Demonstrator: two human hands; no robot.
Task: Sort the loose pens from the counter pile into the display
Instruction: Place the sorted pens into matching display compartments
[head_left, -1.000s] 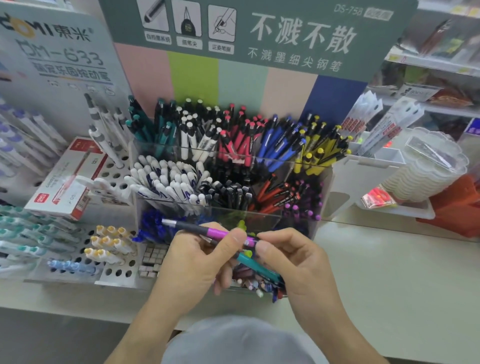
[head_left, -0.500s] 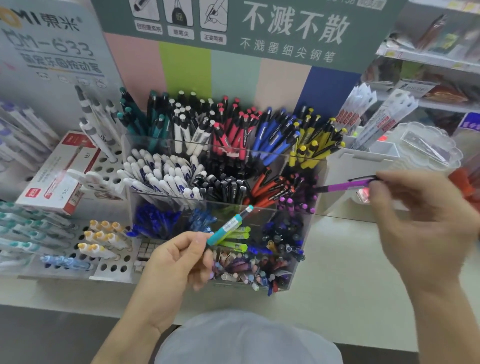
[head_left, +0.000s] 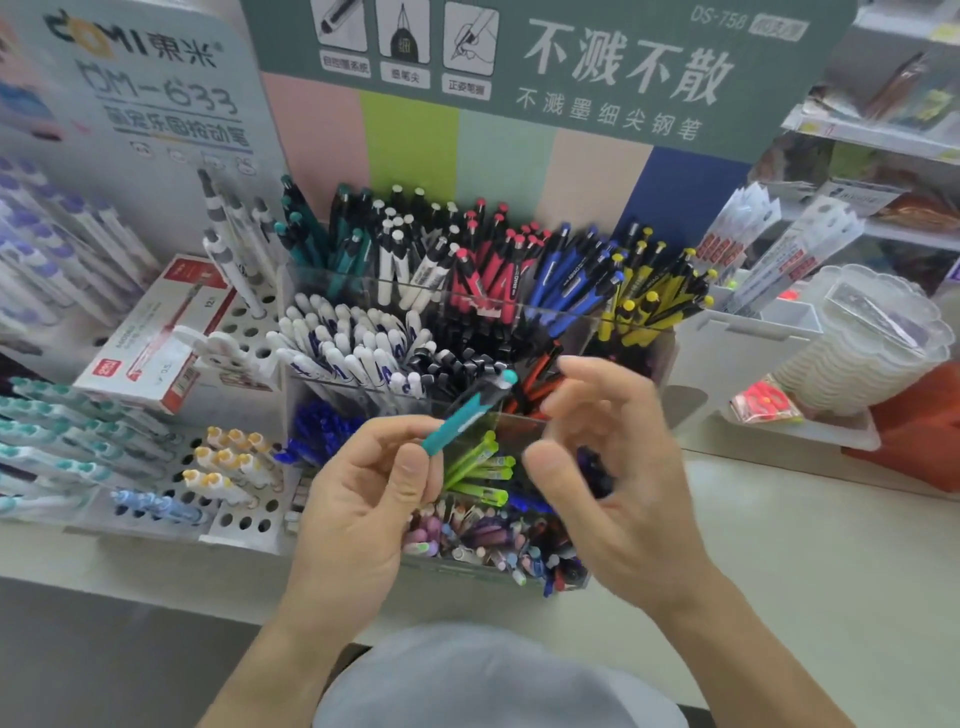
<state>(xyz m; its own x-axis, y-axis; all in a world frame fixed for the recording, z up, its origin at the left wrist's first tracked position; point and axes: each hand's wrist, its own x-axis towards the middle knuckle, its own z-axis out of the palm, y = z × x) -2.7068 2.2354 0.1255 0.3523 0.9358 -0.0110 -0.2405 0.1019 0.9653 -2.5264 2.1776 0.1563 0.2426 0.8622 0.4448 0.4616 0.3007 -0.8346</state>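
**Teal pen held over the display, right hand closing in empty**

Pinched in the left hand (head_left: 363, 488) between thumb and fingers near its lower end: a teal retractable pen (head_left: 467, 415), dark at the clip, teal button uppermost. Long axis slanted up and to the right, away from the body, button end poised over the middle row of the clear tiered display (head_left: 631, 325) standing on the table (head_left: 779, 545). Right hand (head_left: 613, 467) just beside the pen's upper end, fingers spread and curled, holding nothing, blurred with motion; contact with the pen not shown. Matching teal-and-black pens (head_left: 327, 244) upright in the back row at the far left, beyond and left of the held pen, next to the white-and-black pens (head_left: 410, 265). Red (head_left: 488, 280), blue (head_left: 566, 275) and yellow (head_left: 649, 301) lots further right along the same row. Left hand the nearer to that teal compartment, and already closed on the pen; likely next either a handover to the right hand or a direct carry up and left. For a clean drop, tip end down, shaft brought closer to upright, above the teal lot and clear of the crowded buttons. Counter pile of loose pens not clearly in view.
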